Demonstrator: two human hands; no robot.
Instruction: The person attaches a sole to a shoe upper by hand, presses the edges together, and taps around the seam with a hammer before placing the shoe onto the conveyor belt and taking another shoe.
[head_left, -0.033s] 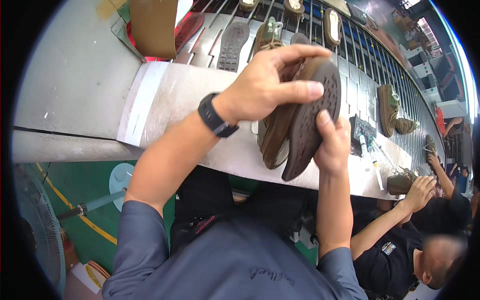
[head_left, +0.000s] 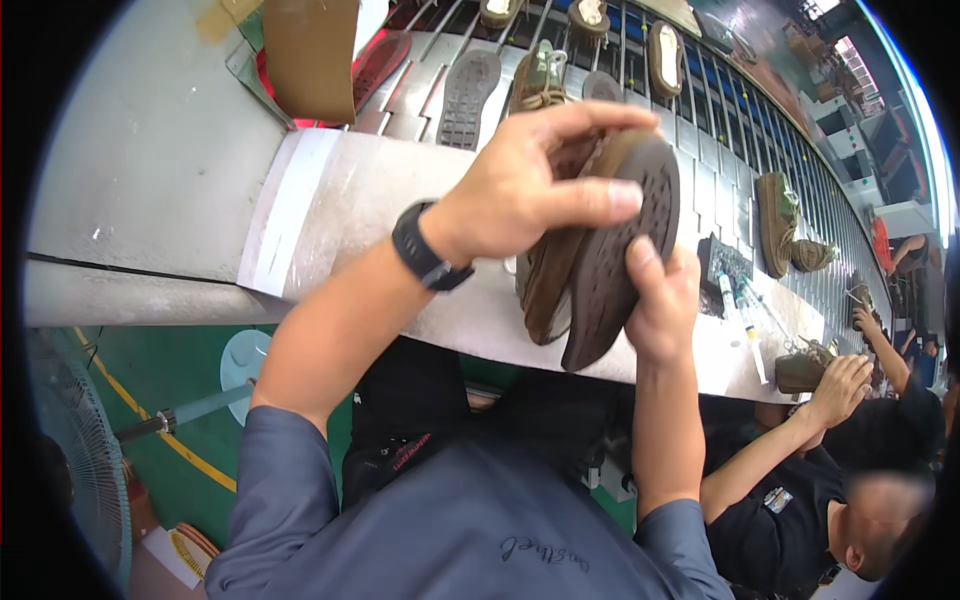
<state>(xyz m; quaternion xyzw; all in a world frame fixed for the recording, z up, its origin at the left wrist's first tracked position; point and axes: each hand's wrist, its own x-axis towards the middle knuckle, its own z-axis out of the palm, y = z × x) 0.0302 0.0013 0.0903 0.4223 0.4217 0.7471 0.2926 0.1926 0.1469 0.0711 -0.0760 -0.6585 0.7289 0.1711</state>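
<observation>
Above the light bench I hold a brown shoe (head_left: 547,290) on its side, with its dark studded outsole (head_left: 625,240) facing right. At the upper end the sole lies close against the shoe; at the lower end a gap parts them. My left hand (head_left: 535,185) is closed round the upper end, thumb pressed on the sole and fingers over the far side. Lower down, my right hand (head_left: 665,300) grips the sole's right edge with its thumb on the tread; its other fingers are mostly hidden.
Behind the bench (head_left: 400,210), a metal conveyor carries a loose sole (head_left: 470,95), a laced shoe (head_left: 540,80) and more shoes. Syringes (head_left: 745,310) lie right of my hands by a black tray (head_left: 725,265). A co-worker's hand (head_left: 845,385) holds another shoe. A fan (head_left: 80,450) stands lower left.
Both hands and the shoe have dropped slightly. The outsole's tread is turned a little differently. My grip stays the same.
</observation>
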